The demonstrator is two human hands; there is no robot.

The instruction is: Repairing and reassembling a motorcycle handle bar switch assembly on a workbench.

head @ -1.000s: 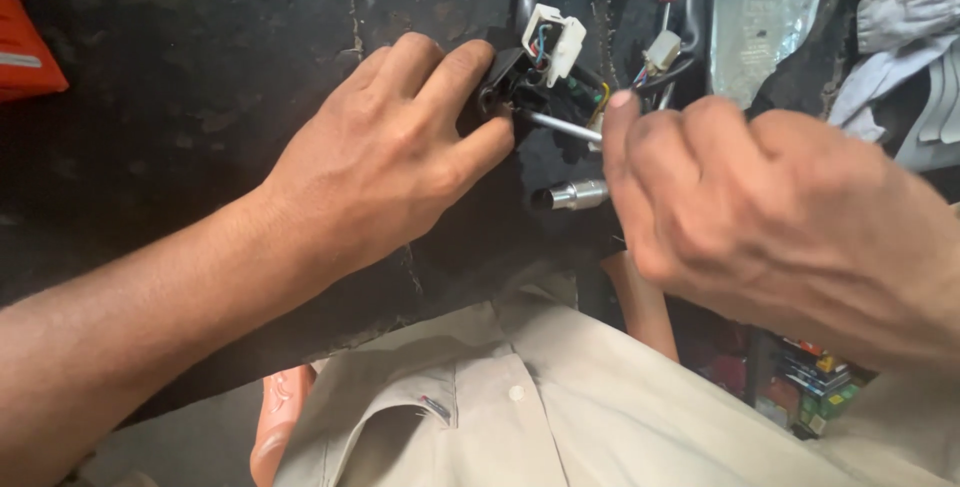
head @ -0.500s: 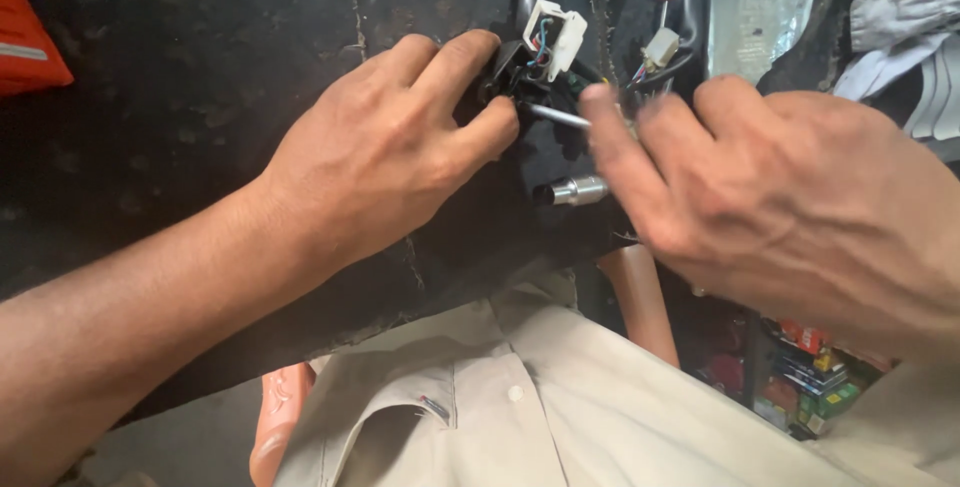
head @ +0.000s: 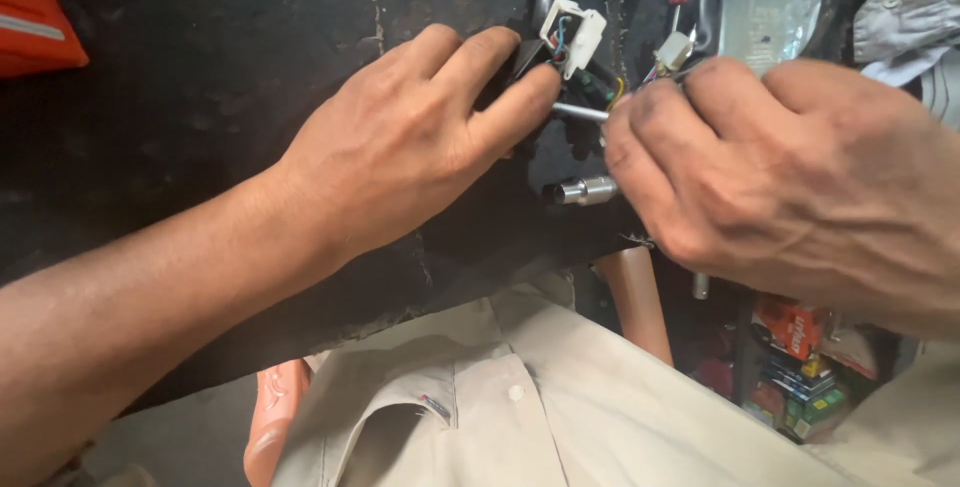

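A: We are pressing our left hand [head: 420, 137] flat on the black panel [head: 200, 97] at frame centre, its fingers loosely spread, the fingertips steadying a black part [head: 530, 52] beside the white connector [head: 572, 35] near the top. It is gripping nothing that we can see.

B: And our right hand [head: 790, 177], at the right of the frame, is curling tight around a thin metal rod [head: 580, 112], whose tip is pointing left towards the wires [head: 610, 87] under that connector.

A: To do this well, we judge, we are better keeping the rod straight and the left fingertips clear of its tip, so it is not slipping into the wires.

B: A metal socket [head: 585, 190] is lying just below the rod, on the panel.

A: As for containers, we are seeing only small coloured boxes [head: 800, 387] at lower right; what is inside them, we cannot tell.
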